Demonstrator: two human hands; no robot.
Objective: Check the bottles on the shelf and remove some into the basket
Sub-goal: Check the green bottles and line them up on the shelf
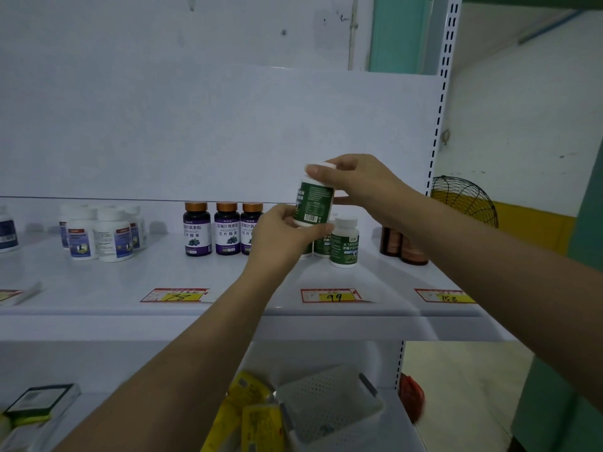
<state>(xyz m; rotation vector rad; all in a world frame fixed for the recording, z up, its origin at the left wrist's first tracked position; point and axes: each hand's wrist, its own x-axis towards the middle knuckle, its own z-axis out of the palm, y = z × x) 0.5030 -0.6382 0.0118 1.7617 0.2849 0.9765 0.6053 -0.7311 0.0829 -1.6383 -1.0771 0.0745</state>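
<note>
Nearest, on the lower shelf, a white perforated basket (329,409) shows its bare floor, with yellow packets (257,415) just beside it. Above the upper shelf (163,275), the left hand (280,233) curls round the base of a green-labelled bottle (315,203) and the right hand (362,184) pinches its white cap. The bottle is upright, barcode facing out. Behind stand matching green bottles (344,243) and purple bottles (212,230).

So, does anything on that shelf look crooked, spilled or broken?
Only the price tags: the 78 tag lies skewed on the shelf, and the far-left tag looks lifted at one end. Shelved bottles stand upright, nothing spilled. The green-labelled bottle tilts only because the left hand and right hand hold it.
</note>
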